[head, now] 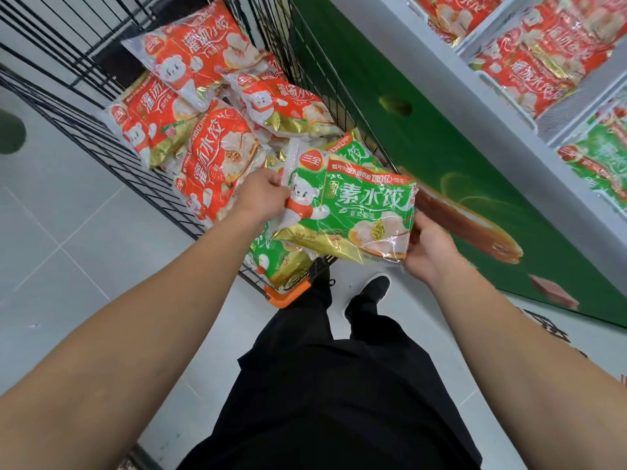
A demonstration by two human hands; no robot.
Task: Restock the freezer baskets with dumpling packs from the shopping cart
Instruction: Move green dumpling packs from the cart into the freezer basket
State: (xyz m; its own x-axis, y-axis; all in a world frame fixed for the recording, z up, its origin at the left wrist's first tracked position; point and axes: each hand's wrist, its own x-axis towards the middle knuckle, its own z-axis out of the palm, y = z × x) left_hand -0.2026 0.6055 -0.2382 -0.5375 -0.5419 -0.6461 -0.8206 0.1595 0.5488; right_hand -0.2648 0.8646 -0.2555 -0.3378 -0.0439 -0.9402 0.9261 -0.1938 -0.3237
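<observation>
Dumpling packs in glossy red plastic (217, 164) lie heaped and crumpled in the black wire shopping cart (84, 130), up and to the left of the left hand (263, 195). Each is a flat, pillowy bag with a gold band along one edge and a cartoon bear printed on it. The cart's thin bars form a grid, and its near corner carries an orange plastic bumper (288, 295).

The left hand grips the left edge of a green dumpling pack (353, 212), fingers curled over the clear crinkled seam. The pack is held above the cart's near right corner, stretched flat between both hands, its film shiny and wrinkled. Beneath it more green packs (274, 262) rest in the cart, one just under the left wrist.

The right hand (425, 247) holds the pack's right end, thumb on top and fingers underneath.

Right of that hand stands the freezer's smooth green side panel (424, 130), printed with food pictures. Further up and right, the white freezer baskets (475, 42) hold red packs (529, 59), with green ones (600, 157) in the basket nearest the right edge.

Below the hands are black trousers (332, 385) and a black shoe (373, 290) on pale grey floor tiles (68, 249).
</observation>
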